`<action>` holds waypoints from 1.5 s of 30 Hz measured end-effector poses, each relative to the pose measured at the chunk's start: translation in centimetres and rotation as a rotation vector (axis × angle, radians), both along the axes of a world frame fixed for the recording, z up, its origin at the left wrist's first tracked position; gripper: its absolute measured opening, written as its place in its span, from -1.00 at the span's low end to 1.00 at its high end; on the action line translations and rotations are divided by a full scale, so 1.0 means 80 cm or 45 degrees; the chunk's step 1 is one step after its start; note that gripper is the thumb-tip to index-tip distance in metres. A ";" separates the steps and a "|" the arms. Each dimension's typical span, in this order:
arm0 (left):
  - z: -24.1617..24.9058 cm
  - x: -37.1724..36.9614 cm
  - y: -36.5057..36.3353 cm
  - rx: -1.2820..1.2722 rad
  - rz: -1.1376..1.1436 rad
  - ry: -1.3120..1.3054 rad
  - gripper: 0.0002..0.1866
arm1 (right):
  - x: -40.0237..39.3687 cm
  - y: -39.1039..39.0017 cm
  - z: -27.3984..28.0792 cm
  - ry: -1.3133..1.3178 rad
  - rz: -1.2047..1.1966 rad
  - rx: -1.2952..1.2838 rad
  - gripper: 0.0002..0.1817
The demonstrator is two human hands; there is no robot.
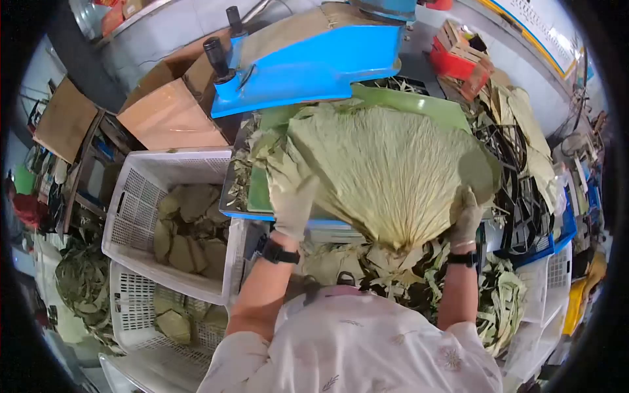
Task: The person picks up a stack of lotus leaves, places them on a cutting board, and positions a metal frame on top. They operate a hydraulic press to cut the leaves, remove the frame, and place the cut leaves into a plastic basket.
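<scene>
A large dried lotus leaf (393,164), pale green and folded into a fan shape, lies over a green cutting board (261,193) in front of me. Its ribs gather toward a stem point near my body. My left hand (291,206), in a pale glove, grips the leaf's left edge, where the fingertips blend into leaf layers. On the opposite edge, my right hand (466,219), also gloved, has its thumb on top and its other fingers partly hidden by the leaf. A blue press machine (308,72) with black-topped posts stands just behind the board.
White plastic crates (141,216) on the left hold cut leaf pieces (187,252). A cardboard box (173,118) stands behind them. Leaf scraps (501,301) are heaped by my lap. Black cutting frames (524,209) and a red box (452,62) are at right.
</scene>
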State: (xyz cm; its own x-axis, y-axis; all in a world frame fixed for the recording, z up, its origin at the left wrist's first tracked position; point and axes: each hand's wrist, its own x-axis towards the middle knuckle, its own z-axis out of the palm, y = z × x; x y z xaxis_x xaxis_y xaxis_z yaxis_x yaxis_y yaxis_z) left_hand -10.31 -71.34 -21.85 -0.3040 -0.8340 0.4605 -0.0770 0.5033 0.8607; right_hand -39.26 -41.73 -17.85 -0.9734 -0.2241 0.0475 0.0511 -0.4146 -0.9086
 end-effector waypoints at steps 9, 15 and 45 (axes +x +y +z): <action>0.095 -0.018 -0.010 -0.528 0.413 -1.088 0.09 | -0.064 -0.003 -0.058 0.142 -0.090 0.348 -0.65; 0.086 -0.022 -0.025 -0.390 0.287 -1.119 -0.09 | -0.069 -0.007 -0.065 0.212 -0.203 0.425 -0.67; 0.092 -0.026 -0.023 -0.800 0.348 -0.951 -0.34 | -0.057 -0.014 -0.060 0.166 -0.255 0.404 -0.69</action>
